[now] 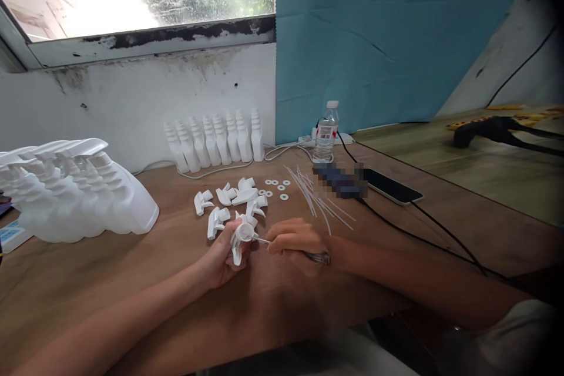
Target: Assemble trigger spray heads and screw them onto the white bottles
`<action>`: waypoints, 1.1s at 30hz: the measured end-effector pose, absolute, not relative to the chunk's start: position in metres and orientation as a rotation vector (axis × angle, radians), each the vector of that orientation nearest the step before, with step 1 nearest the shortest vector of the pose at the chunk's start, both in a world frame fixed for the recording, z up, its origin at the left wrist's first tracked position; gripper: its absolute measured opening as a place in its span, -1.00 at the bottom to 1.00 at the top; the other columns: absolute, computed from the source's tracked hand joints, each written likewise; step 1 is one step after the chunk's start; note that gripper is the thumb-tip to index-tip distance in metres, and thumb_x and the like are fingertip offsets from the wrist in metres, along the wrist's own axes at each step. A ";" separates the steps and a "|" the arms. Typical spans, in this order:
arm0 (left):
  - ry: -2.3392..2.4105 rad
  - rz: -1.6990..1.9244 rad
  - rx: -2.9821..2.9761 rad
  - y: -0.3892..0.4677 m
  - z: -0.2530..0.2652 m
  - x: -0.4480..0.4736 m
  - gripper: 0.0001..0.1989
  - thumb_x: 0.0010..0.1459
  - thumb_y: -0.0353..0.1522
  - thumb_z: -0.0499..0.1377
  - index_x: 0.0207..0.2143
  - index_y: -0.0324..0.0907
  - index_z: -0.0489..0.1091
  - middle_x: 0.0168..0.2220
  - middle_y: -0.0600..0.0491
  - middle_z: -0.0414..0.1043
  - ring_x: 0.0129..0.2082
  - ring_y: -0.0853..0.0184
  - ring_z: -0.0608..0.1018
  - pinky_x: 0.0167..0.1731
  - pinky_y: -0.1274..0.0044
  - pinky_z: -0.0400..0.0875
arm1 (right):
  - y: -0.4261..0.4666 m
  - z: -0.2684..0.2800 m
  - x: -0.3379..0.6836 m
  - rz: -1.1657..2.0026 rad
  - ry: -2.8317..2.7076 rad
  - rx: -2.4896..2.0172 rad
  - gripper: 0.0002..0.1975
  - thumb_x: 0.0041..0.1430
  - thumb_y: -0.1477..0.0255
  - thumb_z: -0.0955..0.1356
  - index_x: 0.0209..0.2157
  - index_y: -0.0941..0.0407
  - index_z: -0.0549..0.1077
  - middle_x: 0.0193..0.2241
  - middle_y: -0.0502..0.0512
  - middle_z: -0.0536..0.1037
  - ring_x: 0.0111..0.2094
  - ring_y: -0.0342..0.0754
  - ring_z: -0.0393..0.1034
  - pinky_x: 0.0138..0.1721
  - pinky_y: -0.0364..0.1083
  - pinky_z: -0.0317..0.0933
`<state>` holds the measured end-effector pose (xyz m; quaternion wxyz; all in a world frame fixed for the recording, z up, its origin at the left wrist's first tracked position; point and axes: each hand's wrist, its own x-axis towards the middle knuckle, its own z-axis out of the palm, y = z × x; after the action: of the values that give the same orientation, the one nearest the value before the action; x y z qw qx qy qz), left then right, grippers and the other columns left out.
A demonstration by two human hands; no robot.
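Observation:
My left hand (224,257) is closed around a white trigger sprayer head (244,232), its round collar turned up toward me and its trigger pointing down. From the right, my right hand (293,239) grips a slim metal tool (263,240), with the thin tip at the collar's edge. The exact kind of tool is hidden by the fingers. Just beyond the left hand, several more white trigger sprayer heads (217,222) lie loosely piled. Small white ring washers (281,187) are scattered behind the right hand, beside thin white tubes (319,197).
White bottles (220,141) stand in a row along the wall. A large bag of white bottles (79,194) lies at left. Toward the right are a water bottle (326,135), a phone (390,185), a blurred dark item (339,180) and black cables (396,226).

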<state>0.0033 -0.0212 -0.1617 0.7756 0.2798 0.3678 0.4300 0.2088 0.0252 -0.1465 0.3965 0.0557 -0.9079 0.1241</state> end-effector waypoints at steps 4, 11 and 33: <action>0.774 0.939 0.582 -0.020 -0.162 0.002 -0.54 -0.06 -0.06 0.30 -0.49 -0.20 0.17 -0.70 0.27 0.15 -0.80 0.66 0.00 -0.85 0.77 -0.21 | 0.023 -0.149 0.208 0.258 -2.333 0.090 -0.75 0.31 0.48 0.10 -0.30 0.18 0.35 -0.36 0.20 0.47 -0.33 -0.12 0.37 -0.31 -0.15 0.23; 0.794 0.929 0.599 -0.020 -0.163 0.002 -0.54 -0.03 -0.04 0.28 -0.49 -0.21 0.19 -0.69 0.26 0.16 -0.80 0.66 0.01 -0.83 0.76 -0.20 | 0.016 -0.141 0.204 0.653 -2.270 -0.131 -0.71 0.28 0.54 0.07 -0.35 0.18 0.36 -0.51 0.06 0.42 -0.51 -0.20 0.32 -0.43 -0.21 0.23; 0.686 0.905 0.614 -0.020 -0.170 -0.001 -0.59 0.05 -0.04 0.24 -0.38 -0.18 0.24 -0.71 0.28 0.10 -0.80 0.62 -0.03 -0.85 0.75 -0.20 | 0.020 -0.162 0.199 0.196 -2.210 0.167 -0.66 0.39 0.42 0.04 -0.23 0.21 0.36 -0.31 0.28 0.50 -0.28 -0.08 0.38 -0.26 -0.11 0.29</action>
<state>-0.0013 -0.0198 -0.1696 0.7989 0.2862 0.3195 0.4217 0.1992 0.0202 -0.1624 0.4426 0.0675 -0.8907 0.0789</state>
